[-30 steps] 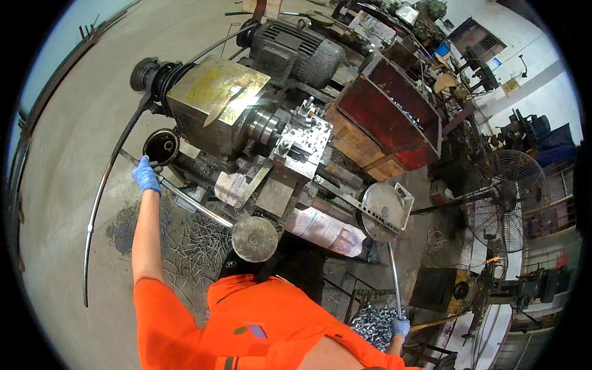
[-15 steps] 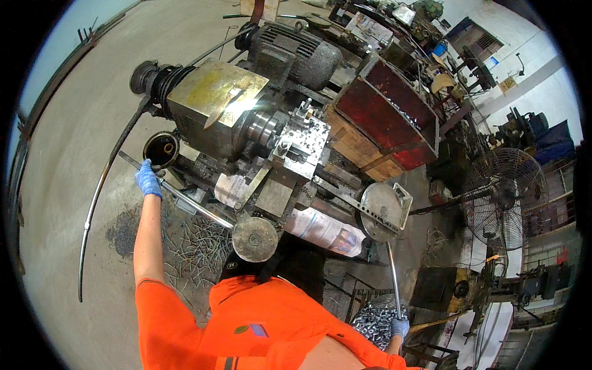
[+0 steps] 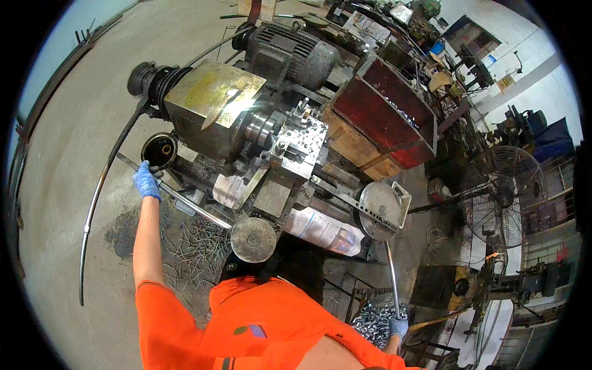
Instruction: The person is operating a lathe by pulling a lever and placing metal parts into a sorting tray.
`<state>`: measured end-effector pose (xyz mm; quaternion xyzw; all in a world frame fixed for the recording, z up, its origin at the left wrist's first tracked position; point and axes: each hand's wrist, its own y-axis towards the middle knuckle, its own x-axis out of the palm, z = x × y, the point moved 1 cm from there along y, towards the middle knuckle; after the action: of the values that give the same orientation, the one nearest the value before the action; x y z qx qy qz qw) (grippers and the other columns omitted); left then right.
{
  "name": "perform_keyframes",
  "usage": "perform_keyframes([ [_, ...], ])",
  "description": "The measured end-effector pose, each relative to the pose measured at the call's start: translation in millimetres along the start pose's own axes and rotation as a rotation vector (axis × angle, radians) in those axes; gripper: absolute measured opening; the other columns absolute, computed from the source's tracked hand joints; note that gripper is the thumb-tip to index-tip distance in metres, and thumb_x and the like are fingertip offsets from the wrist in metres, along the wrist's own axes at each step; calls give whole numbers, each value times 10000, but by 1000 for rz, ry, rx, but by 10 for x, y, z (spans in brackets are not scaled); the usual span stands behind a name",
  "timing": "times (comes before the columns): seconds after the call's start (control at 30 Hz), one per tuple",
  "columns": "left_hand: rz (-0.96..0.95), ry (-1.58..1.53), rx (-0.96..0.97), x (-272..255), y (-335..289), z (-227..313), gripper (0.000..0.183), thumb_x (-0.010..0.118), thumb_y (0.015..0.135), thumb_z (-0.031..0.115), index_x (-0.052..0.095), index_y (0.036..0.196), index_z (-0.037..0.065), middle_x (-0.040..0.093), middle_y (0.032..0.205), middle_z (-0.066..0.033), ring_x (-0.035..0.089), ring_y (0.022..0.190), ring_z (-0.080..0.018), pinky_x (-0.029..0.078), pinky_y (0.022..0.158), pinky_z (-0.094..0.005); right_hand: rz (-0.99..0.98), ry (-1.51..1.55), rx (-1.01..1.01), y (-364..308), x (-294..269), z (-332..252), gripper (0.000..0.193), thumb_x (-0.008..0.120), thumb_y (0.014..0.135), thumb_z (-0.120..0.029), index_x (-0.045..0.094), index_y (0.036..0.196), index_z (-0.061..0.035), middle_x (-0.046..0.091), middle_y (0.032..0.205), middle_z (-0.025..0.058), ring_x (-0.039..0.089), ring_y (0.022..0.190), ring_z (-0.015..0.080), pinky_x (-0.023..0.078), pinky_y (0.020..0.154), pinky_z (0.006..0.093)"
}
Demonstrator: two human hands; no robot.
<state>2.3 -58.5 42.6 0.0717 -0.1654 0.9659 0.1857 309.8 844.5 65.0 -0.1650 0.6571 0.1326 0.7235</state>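
Observation:
My left hand (image 3: pixel 147 180), in a blue glove, is closed round a long metal lever (image 3: pixel 197 206). That lever runs down to a round metal disc (image 3: pixel 253 240) at the front of a lathe-like machine (image 3: pixel 216 105). At lower right my right hand (image 3: pixel 399 327), also gloved in blue, grips the end of a second lever (image 3: pixel 392 271), which hangs below a larger round plate (image 3: pixel 377 209). Between the levers sits the machine's metal slide block (image 3: pixel 301 145), strewn with dark chips, beside the shiny spindle (image 3: pixel 260 128). Part of the right hand's fingers is hidden.
Below the right lever stands a container heaped with small metal parts (image 3: pixel 373 320). A red bin (image 3: pixel 385 111) rests on wood behind the slide. An oily round pot (image 3: pixel 159 150) is near my left hand, with metal scraps (image 3: pixel 196 250) on the floor. A large fan (image 3: pixel 505 194) stands right.
The whole view has shifted very slightly. Both hands keep their holds on the levers, with no clear movement of either lever.

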Motion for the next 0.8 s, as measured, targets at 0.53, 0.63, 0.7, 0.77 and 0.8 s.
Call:
perform_keyframes([
  [0.53,0,-54,-20,-31,99,-75,181,570,822,171,539,849,-5,614,616,-138,560,401,-206,442,354,-297,-6,21,-55,-205,-176,-122,362,658,609,-257,638,840,21,622,834,263,613,831,384,481,727,430],
  [0.63,-2,-70,-16,-3,93,-78,150,551,824,135,558,822,-14,590,610,-135,548,414,-214,470,355,-300,48,13,-61,-184,-96,-68,329,651,618,-253,646,810,13,624,807,257,619,810,381,482,719,430],
  [0.7,-7,-83,-12,-19,161,-128,168,564,820,151,551,835,-15,608,619,-141,561,409,-211,455,354,-299,85,10,-108,-146,-29,10,310,647,621,-250,651,794,7,626,793,250,622,798,378,484,718,427],
  [0.77,-9,-87,-14,-17,155,-123,178,570,819,156,547,841,-19,616,624,-145,568,408,-210,452,356,-299,91,3,-59,-159,-26,-10,311,646,623,-249,653,802,5,626,799,249,623,800,374,485,719,423],
  [0.8,-10,-85,-20,-17,153,-120,178,569,819,153,547,841,-22,616,624,-145,569,409,-212,457,359,-300,94,0,-34,-164,-24,-16,311,645,623,-249,654,806,3,627,803,248,624,801,373,486,720,421],
])
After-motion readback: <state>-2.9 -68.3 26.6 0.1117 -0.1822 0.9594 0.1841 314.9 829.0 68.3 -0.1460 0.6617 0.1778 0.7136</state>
